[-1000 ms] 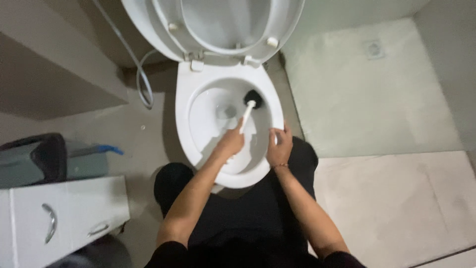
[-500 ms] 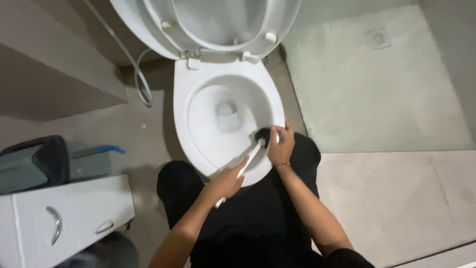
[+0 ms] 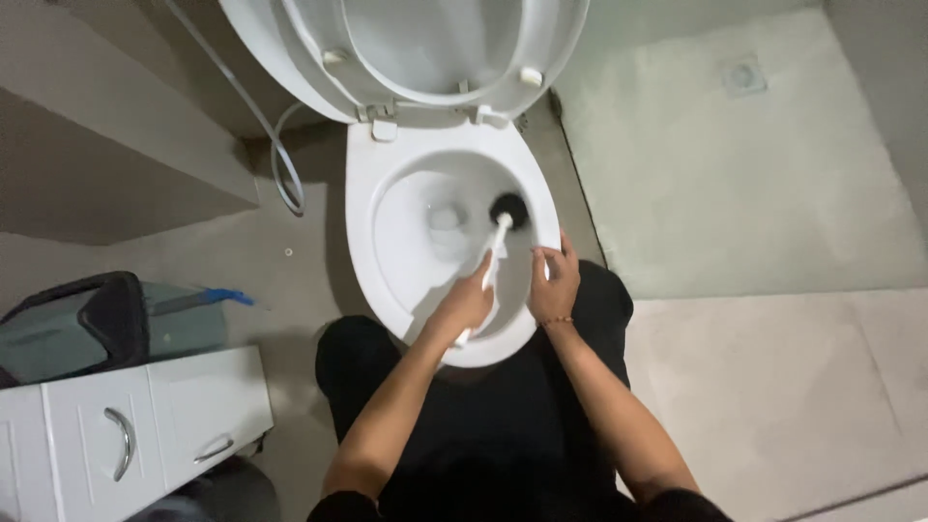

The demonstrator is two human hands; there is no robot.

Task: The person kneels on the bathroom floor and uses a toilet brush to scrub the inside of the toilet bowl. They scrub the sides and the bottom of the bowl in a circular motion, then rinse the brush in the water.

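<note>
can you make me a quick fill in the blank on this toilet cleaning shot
1. The left hand grips the white handle of a toilet brush whose head is ____ in colour.
2. The right hand rests on the toilet's ____.
3. The toilet lid is ____.
4. The white cabinet stands on the person's ____ side.

Missing words: black; rim; raised; left

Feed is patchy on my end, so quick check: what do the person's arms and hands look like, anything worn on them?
Both forearms are bare, with no gloves on either hand. The left hand shows no rings or watch that can be made out. The right hand has a thin beaded bracelet around the wrist. Dark short sleeves show at the bottom edge, matching the dark clothing below.
</note>
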